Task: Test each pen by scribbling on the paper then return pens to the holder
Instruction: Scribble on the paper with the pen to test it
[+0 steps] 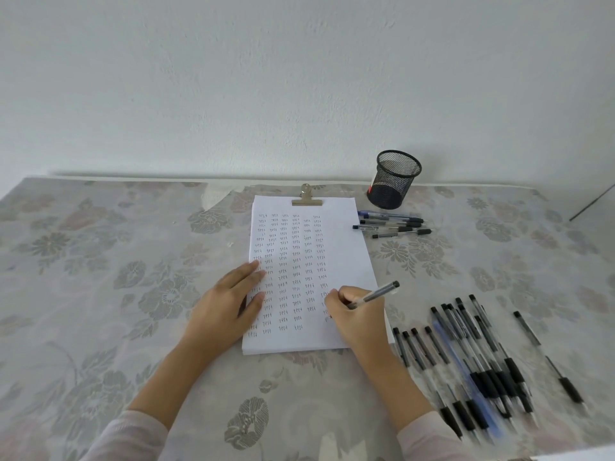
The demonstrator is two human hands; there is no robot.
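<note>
Gripping a pen (376, 294), the right hand (359, 322) has fingers and thumb curled round the barrel low down. The writing end is hidden behind the fingers, right at the paper (346, 257); the black back end tilts up and out to that hand's right. The heel of the hand rests on the sheet's lower right part.

The left hand (223, 307) lies flat, fingers straight and slightly spread, pressing on the sheet's left edge and holding nothing. It is well apart from the right hand, with rows of scribbles between them.

The paper is a thin stack, top sheet covered in columns of small dark marks; the rightmost column ends just beside the right hand's knuckles. A metal clip (307, 197) bites the top edge, far ahead of both hands.

The holder (396, 181), black mesh, stands ahead and to the right of the right hand, past the sheet's top right corner, near the wall (299, 78). A small row of pens (392, 224) lies between the holder and the right hand, just beside the sheet's right edge, pointing sideways.

A bunch of pens (472, 357) lies just right of the right wrist, overlapping, black grips mostly toward the person, one blue barrel among them. A loose pen (565, 384) lies further right, apart from the bunch.

Everything sits on a flowered tablecloth (100, 261). Pale sleeves (133, 437) cover both forearms nearest the camera.
</note>
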